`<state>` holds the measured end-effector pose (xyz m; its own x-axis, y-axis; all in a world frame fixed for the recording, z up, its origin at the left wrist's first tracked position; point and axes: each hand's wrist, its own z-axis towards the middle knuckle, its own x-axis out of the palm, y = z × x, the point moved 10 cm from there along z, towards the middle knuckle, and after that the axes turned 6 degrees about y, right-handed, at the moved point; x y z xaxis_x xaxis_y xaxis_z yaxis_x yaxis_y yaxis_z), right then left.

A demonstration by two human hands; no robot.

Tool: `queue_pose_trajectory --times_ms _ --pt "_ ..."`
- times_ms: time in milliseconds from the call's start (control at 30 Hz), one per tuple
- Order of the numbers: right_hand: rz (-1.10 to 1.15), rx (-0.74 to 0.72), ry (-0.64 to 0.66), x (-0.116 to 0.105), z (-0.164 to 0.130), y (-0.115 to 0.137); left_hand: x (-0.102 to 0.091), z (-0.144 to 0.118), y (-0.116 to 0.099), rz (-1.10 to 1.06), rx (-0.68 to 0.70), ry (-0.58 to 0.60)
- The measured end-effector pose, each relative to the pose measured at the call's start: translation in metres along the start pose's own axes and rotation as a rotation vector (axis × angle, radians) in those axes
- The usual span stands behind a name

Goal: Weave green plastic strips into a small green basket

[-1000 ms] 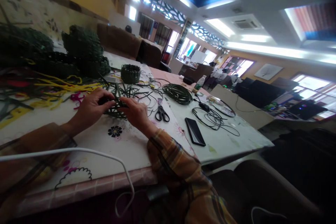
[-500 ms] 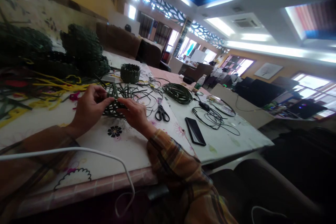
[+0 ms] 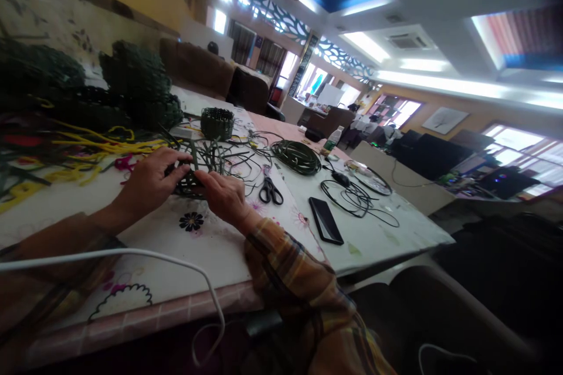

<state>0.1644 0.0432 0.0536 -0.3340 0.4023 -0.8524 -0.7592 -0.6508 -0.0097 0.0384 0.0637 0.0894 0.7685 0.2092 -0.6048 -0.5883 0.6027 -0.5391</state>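
A flat woven piece of dark green strips (image 3: 193, 180) lies on the white table (image 3: 211, 246), with loose strip ends fanning out behind it. My left hand (image 3: 152, 183) grips its left side, fingers curled over the weave. My right hand (image 3: 222, 193) pinches its right edge with thumb and fingertips. Both sleeves are plaid. Much of the weave is hidden under the two hands.
Scissors (image 3: 269, 190) and a black phone (image 3: 325, 220) lie right of my hands. A small green basket (image 3: 217, 123), a green strip coil (image 3: 297, 156), black cables (image 3: 352, 196) and a bottle (image 3: 331, 139) sit farther back. Yellow strips (image 3: 83, 146) and dark woven heaps (image 3: 136, 79) crowd the left. A white cable (image 3: 132, 255) crosses the near edge.
My left hand has shifted its fingers over the weave's left side, and my right hand has slid slightly left along its edge. The piece stays on the table.
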Motion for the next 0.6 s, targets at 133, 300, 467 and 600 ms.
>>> queue_pose_trajectory --times_ms 133,300,467,600 --pt "0.006 -0.042 0.014 0.004 0.001 0.004 0.004 0.001 0.017 -0.197 -0.164 0.036" --pt "0.231 0.016 -0.099 -0.015 0.004 -0.004 0.011 -0.003 0.033 -0.493 -0.324 0.053" --pt "0.356 0.015 -0.266 -0.044 0.002 -0.010 0.005 0.000 0.023 -0.446 -0.268 0.032" --pt "0.334 0.089 -0.278 -0.041 0.004 -0.018 0.000 -0.001 0.020 -0.419 -0.258 -0.026"
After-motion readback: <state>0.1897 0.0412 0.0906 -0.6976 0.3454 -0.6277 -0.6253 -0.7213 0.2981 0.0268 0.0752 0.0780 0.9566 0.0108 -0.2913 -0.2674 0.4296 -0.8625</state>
